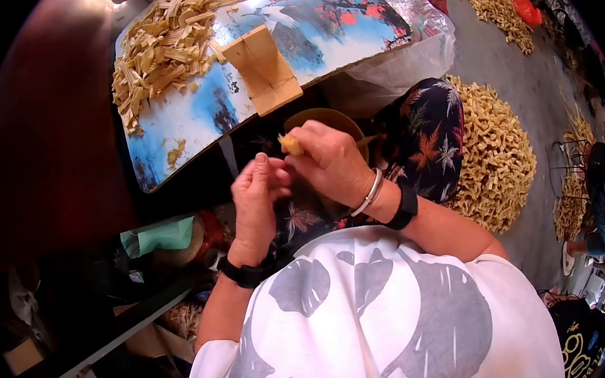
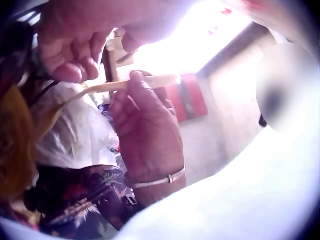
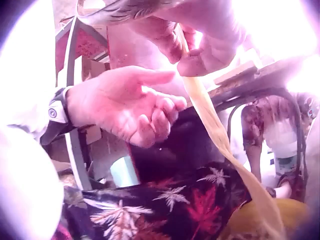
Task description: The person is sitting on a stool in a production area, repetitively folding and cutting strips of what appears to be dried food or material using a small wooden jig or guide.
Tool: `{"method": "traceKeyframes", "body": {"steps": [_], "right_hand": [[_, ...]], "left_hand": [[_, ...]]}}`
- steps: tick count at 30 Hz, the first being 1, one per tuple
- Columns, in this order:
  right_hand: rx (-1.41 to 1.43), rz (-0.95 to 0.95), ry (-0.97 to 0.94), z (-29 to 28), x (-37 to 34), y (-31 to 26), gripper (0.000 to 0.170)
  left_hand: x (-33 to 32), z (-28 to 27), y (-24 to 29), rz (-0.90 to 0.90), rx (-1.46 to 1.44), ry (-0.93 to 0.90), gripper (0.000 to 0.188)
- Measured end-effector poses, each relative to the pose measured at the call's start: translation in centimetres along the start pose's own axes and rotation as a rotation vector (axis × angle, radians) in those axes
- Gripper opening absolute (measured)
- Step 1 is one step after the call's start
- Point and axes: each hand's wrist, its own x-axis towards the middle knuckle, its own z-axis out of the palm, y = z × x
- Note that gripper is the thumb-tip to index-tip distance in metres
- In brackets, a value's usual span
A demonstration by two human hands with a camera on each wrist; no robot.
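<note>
A white shirt with a grey leaf print point(image 1: 358, 328) lies nearest the head camera, and just beyond it the two hands meet above the leaf-patterned dark trousers point(image 1: 424, 142). The right hand point(image 1: 325, 154), the one with the silver bangle, pinches a flat pale-yellow strip point(image 3: 215, 130) between thumb and fingers. The left hand point(image 1: 255, 193) is turned palm inward just beside it, fingers loosely bent and holding nothing that shows; whether its fingertips touch the strip I cannot tell. The relation that seems to count is the strip's long axis: from the right hand's pinch its long part slants down and away to the yellow bowl point(image 3: 295, 215), while a short end pokes out past the fingers, in the head view on the side facing the left hand. The right hand is thus the nearer one, already on the strip, and the left seems to have only a small gap to close. Beyond both, on the painted table point(image 1: 347, 41), a wooden block point(image 1: 260, 70) sits near the edge, beside a heap of loose strips point(image 1: 168, 49).
</note>
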Motion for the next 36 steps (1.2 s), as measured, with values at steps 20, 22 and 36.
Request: {"method": "traceKeyframes", "body": {"steps": [20,22,36], "right_hand": [[0.477,0.812,-0.084,1.2,-4.2,2.5,0.015],[0.434,0.753,-0.106,1.3,-4.2,2.6,0.016],[0.446,0.746,-0.046,1.2,-4.6,1.7,0.014]], "left_hand": [[0.2,2.6,-1.8,0.983,1.381,0.106,0.036],[0.5,2.5,-2.2,0.993,1.371,0.123,0.039],[0.7,3.0,-2.3,0.837,1.073,0.044,0.030]]}}
